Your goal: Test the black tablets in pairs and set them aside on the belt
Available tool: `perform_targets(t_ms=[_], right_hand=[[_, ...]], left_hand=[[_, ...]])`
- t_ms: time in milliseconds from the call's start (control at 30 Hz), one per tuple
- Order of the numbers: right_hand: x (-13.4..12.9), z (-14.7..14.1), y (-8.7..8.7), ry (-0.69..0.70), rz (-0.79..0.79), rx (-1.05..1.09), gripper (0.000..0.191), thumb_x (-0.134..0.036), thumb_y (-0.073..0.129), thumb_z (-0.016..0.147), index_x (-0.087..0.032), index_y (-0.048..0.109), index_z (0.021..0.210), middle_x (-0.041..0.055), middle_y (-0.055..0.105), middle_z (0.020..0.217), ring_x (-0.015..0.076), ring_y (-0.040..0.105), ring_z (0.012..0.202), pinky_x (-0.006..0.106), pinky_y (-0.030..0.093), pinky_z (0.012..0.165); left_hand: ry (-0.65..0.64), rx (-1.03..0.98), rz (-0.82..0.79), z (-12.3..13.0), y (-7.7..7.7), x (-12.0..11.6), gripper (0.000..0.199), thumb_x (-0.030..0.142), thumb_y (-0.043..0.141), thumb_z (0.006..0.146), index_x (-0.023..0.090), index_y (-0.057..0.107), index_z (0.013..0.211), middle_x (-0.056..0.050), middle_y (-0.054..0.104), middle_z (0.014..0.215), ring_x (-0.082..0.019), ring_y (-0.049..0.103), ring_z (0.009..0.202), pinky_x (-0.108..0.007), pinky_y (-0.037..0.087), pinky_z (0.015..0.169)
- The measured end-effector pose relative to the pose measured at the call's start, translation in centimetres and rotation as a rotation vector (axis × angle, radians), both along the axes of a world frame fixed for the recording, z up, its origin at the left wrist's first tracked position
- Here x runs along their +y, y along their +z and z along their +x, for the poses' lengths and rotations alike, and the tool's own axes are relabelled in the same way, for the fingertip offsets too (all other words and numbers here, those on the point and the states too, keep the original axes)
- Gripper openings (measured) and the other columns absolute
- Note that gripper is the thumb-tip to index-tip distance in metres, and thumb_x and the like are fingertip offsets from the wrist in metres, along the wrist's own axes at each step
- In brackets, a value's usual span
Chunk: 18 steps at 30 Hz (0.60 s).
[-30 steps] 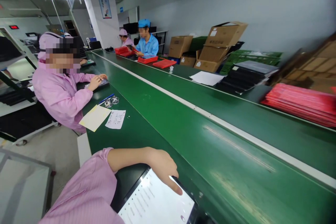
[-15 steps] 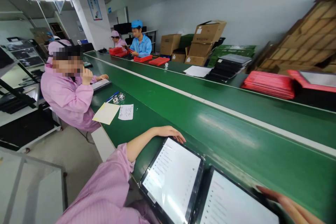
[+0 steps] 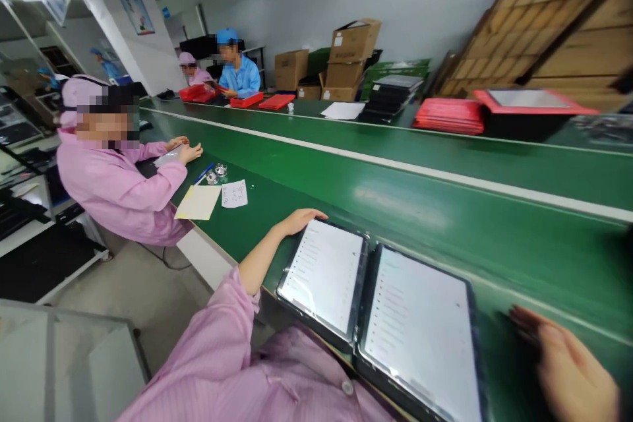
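Note:
Two black-framed tablets with lit white screens lie side by side at the near edge of the green table: the left tablet (image 3: pixel 324 273) and the right tablet (image 3: pixel 420 330). My left hand (image 3: pixel 302 217) rests at the top left corner of the left tablet, its fingers stretched along the edge and holding nothing. To the right of the right tablet is my right hand (image 3: pixel 568 356), blurred, apart from the tablet. Its fingers point left over a dark shape, and what they hold, if anything, cannot be made out.
A yellowish sheet (image 3: pixel 198 202), a written note (image 3: pixel 234 194) and small metal parts (image 3: pixel 216 174) lie left on the table (image 3: pixel 277 178). A co-worker in pink (image 3: pixel 123 178) sits beyond them. Red trays (image 3: pixel 449 116) and black stacked cases (image 3: pixel 390 99) line the far side.
The view has turned right and shows more of both tablets. My right hand now shows more fully, beyond the right tablet. The co-worker's raised hand has come down to the table.

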State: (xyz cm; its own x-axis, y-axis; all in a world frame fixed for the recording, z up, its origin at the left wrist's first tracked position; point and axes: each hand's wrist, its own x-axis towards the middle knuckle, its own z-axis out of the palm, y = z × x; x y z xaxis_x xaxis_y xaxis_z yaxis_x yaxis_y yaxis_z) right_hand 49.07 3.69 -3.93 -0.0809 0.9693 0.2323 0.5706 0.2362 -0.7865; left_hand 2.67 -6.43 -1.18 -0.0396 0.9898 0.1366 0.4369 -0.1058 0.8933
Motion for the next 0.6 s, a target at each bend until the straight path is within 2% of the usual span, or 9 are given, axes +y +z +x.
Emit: perform_targets(t_ms=[67, 100, 167, 200, 233, 367, 467, 533, 600], right_hand=[[-0.6, -0.3, 0.9, -0.019, -0.146, 0.153, 0.053, -0.065, 0.043, 0.089, -0.020, 0.067, 0.103, 0.0252, 0.068, 0.115, 0.0360, 0.067, 0.107, 0.044, 0.054, 0.088], [-1.1, -0.4, 1.3, 0.058, -0.192, 0.175, 0.054, -0.062, 0.042, 0.092, -0.018, 0.066, 0.111, 0.0257, 0.064, 0.123, 0.0341, 0.063, 0.116, 0.042, 0.050, 0.095], [-2.3, -0.8, 2.1, 0.042, -0.148, 0.178, 0.060, -0.059, 0.038, 0.095, -0.011, 0.065, 0.118, 0.0274, 0.062, 0.126, 0.0336, 0.061, 0.117, 0.042, 0.048, 0.097], [-2.9, -1.0, 2.4, 0.023, -0.071, 0.154, 0.064, -0.060, 0.036, 0.096, -0.008, 0.066, 0.118, 0.0279, 0.063, 0.122, 0.0342, 0.061, 0.116, 0.044, 0.048, 0.096], [-3.7, -1.3, 2.7, 0.064, 0.024, 0.094, 0.066, -0.060, 0.034, 0.097, -0.007, 0.068, 0.117, 0.0263, 0.064, 0.119, 0.0339, 0.061, 0.115, 0.046, 0.046, 0.099], [-7.8, -3.6, 3.8, 0.410, 0.285, -0.253, 0.064, -0.057, 0.023, 0.103, -0.019, 0.072, 0.120, 0.0174, 0.056, 0.133, 0.0326, 0.050, 0.125, 0.053, 0.037, 0.108], [-11.1, -6.4, 5.2, 0.620, 0.329, -0.512, 0.049, -0.056, 0.034, 0.103, -0.034, 0.061, 0.137, 0.0115, 0.035, 0.156, 0.0368, 0.031, 0.140, 0.060, 0.028, 0.112], [-12.5, -7.9, 6.1, 0.688, 0.315, -0.608, 0.048, -0.057, 0.045, 0.100, -0.040, 0.052, 0.144, 0.0090, 0.024, 0.163, 0.0401, 0.023, 0.144, 0.065, 0.022, 0.113], [-13.2, -8.7, 6.6, 0.703, 0.297, -0.654, 0.049, -0.058, 0.051, 0.098, -0.042, 0.053, 0.143, 0.0081, 0.022, 0.164, 0.0421, 0.020, 0.145, 0.069, 0.015, 0.113]], left_hand=[[-0.021, -0.020, 0.011, -0.2, 0.1, -0.3, 0.052, 0.044, 0.036, 0.097, 0.008, 0.066, 0.121, -0.017, 0.067, 0.128, -0.026, 0.061, 0.121, -0.040, 0.041, 0.110], [-0.035, -0.031, 0.016, -0.2, 0.1, -0.5, 0.054, 0.045, 0.039, 0.095, 0.006, 0.064, 0.124, -0.019, 0.066, 0.130, -0.028, 0.060, 0.123, -0.042, 0.040, 0.111], [-0.064, -0.050, 0.025, -0.5, 0.1, -1.0, 0.061, 0.047, 0.044, 0.089, 0.006, 0.057, 0.132, -0.020, 0.063, 0.133, -0.032, 0.056, 0.127, -0.046, 0.036, 0.114], [-0.076, -0.058, 0.034, -0.6, 0.1, -1.3, 0.066, 0.049, 0.046, 0.087, 0.007, 0.054, 0.137, -0.019, 0.060, 0.137, -0.033, 0.052, 0.131, -0.048, 0.032, 0.116], [-0.092, -0.063, 0.042, -0.9, 0.0, -1.6, 0.070, 0.050, 0.048, 0.084, 0.008, 0.050, 0.141, -0.018, 0.056, 0.142, -0.034, 0.047, 0.135, -0.048, 0.028, 0.118], [-0.124, 0.010, 0.052, -1.8, -0.4, -2.8, 0.075, 0.043, 0.049, 0.079, 0.014, 0.041, 0.148, -0.013, 0.038, 0.159, -0.033, 0.028, 0.149, -0.048, 0.014, 0.125], [-0.112, 0.121, 0.052, -2.2, -0.7, -3.7, 0.078, 0.034, 0.047, 0.077, 0.016, 0.034, 0.152, -0.009, 0.030, 0.164, -0.032, 0.023, 0.151, -0.049, 0.016, 0.125], [-0.107, 0.131, 0.031, -2.3, -0.6, -4.0, 0.082, 0.030, 0.046, 0.076, 0.017, 0.028, 0.155, -0.008, 0.025, 0.166, -0.032, 0.022, 0.152, -0.049, 0.020, 0.124], [-0.111, 0.160, 0.004, -2.3, -0.5, -4.3, 0.084, 0.028, 0.048, 0.076, 0.017, 0.024, 0.156, -0.008, 0.021, 0.167, -0.031, 0.019, 0.153, -0.049, 0.018, 0.125]])
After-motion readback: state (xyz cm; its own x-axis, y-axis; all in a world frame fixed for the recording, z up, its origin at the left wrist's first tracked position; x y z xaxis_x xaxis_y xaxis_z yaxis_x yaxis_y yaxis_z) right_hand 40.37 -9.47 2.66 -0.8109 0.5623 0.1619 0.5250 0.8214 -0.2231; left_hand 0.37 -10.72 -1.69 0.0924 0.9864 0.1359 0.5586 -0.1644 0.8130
